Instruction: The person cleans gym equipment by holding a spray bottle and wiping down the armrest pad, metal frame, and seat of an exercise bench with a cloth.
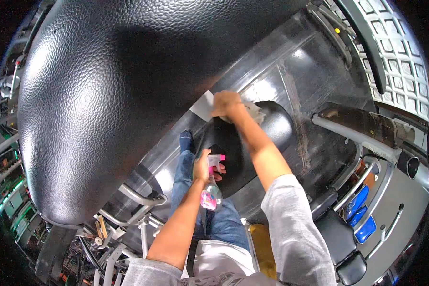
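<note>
My left hand [205, 167] is wrapped round the neck of a clear spray bottle [210, 196] with a pink and white trigger head. The bottle hangs upright in front of my jeans, its nozzle pointing right. Further up, my right hand [227, 103] is closed on a pale cloth [254, 113], which lies bunched at the upper edge of a black padded seat [277, 126]. Most of the cloth's grip is hidden under my fingers. A flat whitish patch [203, 106] shows just left of that hand; what it is I cannot tell.
A big black leather-textured pad [81, 119] fills the upper left, close to the camera. Metal-framed gym equipment [140, 202] stands lower left. On the right are a grey frame tube [352, 138], black pads [336, 233] and blue items [362, 214].
</note>
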A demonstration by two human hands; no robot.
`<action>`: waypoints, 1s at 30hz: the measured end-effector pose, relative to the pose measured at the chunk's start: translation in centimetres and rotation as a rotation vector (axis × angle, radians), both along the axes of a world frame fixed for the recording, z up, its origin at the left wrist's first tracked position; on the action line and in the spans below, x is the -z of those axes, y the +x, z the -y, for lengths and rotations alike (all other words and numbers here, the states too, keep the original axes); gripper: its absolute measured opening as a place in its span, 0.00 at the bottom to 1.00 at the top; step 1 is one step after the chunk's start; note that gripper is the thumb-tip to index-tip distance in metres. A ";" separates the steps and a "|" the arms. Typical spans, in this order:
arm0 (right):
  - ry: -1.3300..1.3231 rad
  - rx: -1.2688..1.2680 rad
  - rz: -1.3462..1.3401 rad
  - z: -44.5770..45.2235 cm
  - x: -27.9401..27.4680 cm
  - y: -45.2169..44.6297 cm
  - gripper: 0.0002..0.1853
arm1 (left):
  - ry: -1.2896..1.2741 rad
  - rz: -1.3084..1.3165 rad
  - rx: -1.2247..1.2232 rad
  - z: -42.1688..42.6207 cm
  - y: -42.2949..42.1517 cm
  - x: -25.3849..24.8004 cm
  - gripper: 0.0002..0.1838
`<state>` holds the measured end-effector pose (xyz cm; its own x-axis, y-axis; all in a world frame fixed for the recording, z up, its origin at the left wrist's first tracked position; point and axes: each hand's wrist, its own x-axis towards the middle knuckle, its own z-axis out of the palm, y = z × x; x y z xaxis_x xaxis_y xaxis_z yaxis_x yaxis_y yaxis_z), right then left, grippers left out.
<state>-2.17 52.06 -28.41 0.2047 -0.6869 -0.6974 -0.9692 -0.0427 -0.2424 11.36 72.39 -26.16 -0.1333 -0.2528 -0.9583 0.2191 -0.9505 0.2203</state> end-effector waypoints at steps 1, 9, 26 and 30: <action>-0.016 -0.084 0.063 -0.3 -0.2 0.8 0.24 | -0.001 0.000 -0.004 0.2 -0.1 -0.1 0.37; -0.083 -0.368 0.206 -1.9 -1.3 3.5 0.25 | 0.008 -0.024 -0.009 0.2 0.0 -0.2 0.38; -0.215 -0.362 0.190 -8.7 -4.9 3.4 0.09 | 0.019 -0.031 -0.031 -0.3 0.3 0.7 0.40; -0.231 -0.086 -0.025 -7.6 -5.2 -1.2 0.11 | 0.050 -0.035 -0.024 0.1 0.1 0.5 0.36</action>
